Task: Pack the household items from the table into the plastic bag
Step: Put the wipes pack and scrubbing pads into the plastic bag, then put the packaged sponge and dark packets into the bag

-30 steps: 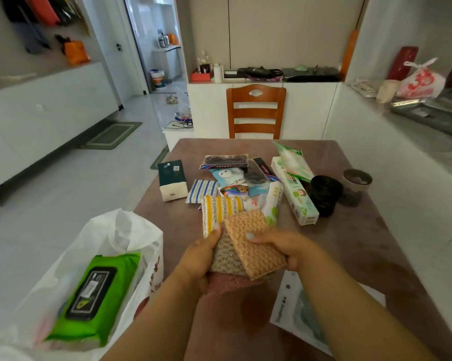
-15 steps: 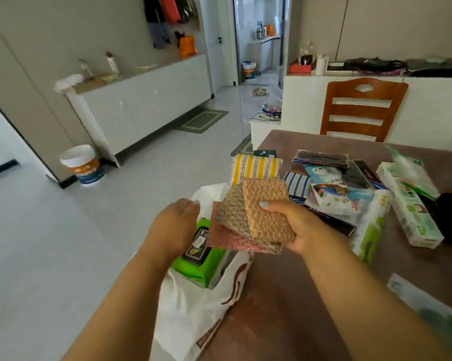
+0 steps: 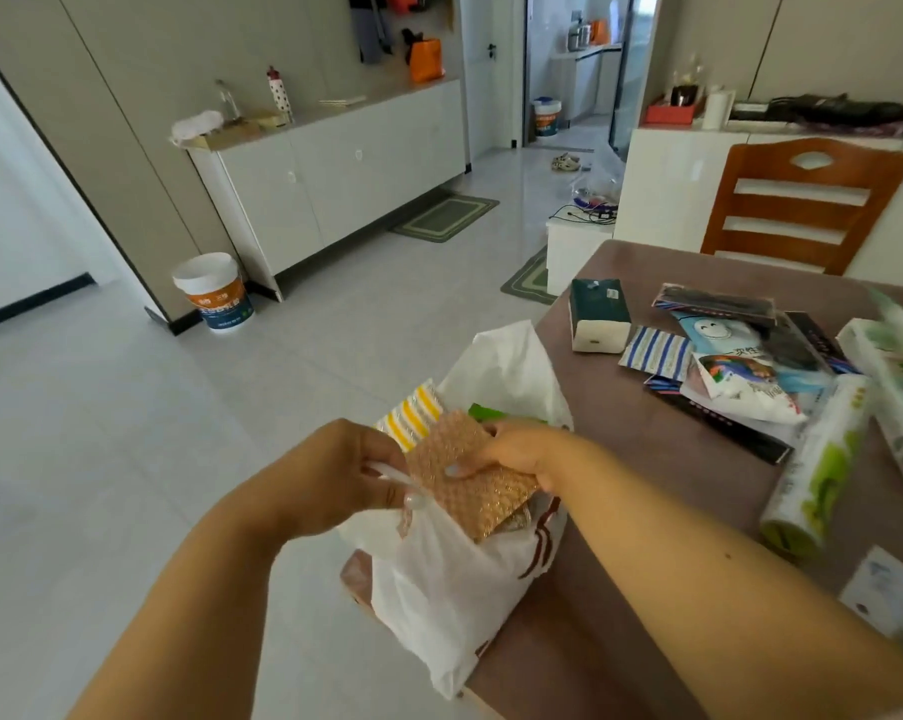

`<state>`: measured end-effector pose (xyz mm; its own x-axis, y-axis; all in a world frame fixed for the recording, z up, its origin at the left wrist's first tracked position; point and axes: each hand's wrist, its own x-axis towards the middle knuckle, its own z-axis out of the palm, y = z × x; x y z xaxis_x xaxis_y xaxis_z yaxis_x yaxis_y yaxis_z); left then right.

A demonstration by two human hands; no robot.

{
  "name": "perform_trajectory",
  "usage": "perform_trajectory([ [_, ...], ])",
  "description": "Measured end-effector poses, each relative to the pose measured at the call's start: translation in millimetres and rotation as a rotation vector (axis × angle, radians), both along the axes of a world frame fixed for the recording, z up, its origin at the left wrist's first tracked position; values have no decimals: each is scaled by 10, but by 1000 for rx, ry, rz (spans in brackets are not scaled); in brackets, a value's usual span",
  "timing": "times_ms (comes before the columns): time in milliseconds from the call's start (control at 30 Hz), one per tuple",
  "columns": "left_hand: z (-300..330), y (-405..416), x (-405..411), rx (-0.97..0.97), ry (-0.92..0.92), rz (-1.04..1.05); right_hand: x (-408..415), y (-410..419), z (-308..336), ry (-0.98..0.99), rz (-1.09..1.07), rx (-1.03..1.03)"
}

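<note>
A: Where was the plastic bag (image 3: 454, 579) when we looked?

B: It hung at the near-left edge of the tabletop (image 3: 641, 459), mouth up. Our left hand (image 3: 329, 475) had its grip closed on the bag's rim, pinching a thin white strip of it.

A: And the sponge cloths (image 3: 465, 475)?

B: Our right hand (image 3: 522, 449) had its grip closed on the stack, thumb on the tan top one, lower end already inside the bag's mouth. A yellow-striped cloth (image 3: 413, 413) stuck out behind it, and a bit of green packet (image 3: 483, 412) showed in the bag.

A: What else lay farther out?

B: A dark green tissue pack (image 3: 597, 314), a blue-striped packet (image 3: 657, 353), a green-printed roll (image 3: 818, 459) and other blurred packages. Beyond the tabletop stood 1 wooden chair (image 3: 802, 200); 1 bucket (image 3: 212, 293) sat on the floor.
</note>
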<state>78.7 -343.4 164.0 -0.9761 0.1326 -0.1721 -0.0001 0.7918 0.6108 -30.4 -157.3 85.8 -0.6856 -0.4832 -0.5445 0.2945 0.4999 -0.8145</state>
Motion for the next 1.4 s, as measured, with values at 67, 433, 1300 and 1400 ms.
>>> perform_trajectory([
  [67, 0, -20, -13, 46, 52, 47, 70, -33, -2, -59, 100, 140],
  [433, -42, 11, -111, 319, 71, 36, -155, 21, 244, 999, -241, 746],
  [1300, 880, 992, -1472, 1, 208, -46, -743, 1786, 629, 519, -848, 475],
  [1400, 880, 1185, -1490, -316, 173, -22, -700, 1786, 658, 570, -713, 785],
])
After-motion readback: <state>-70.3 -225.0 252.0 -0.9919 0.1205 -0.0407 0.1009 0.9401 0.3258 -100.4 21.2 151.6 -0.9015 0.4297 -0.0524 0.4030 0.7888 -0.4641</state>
